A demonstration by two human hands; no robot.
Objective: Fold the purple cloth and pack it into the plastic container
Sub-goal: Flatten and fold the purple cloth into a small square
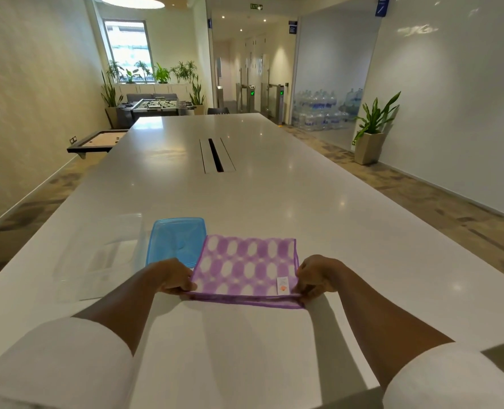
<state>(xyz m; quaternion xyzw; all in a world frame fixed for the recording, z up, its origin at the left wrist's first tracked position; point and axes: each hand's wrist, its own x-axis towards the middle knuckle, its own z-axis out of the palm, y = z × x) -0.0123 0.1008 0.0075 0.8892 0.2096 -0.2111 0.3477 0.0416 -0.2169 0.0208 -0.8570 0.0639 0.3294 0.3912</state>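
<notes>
A purple cloth (246, 267) with white ovals lies flat on the white table (245, 187), folded over itself, with a small white label near its near right corner. My left hand (174, 276) pinches the cloth's near left corner. At the near right corner my right hand (315, 276) grips the doubled edge. A clear plastic container (100, 255) stands open to the left of my left hand. Its blue lid (177, 240) lies flat between the container and the cloth, partly under the cloth's left edge.
A cable slot (216, 154) runs down the table's middle, far from the cloth. Carpeted floor lies along both long sides of the table. A potted plant (371, 134) stands by the right wall, and a foosball table (153, 106) stands at the far end.
</notes>
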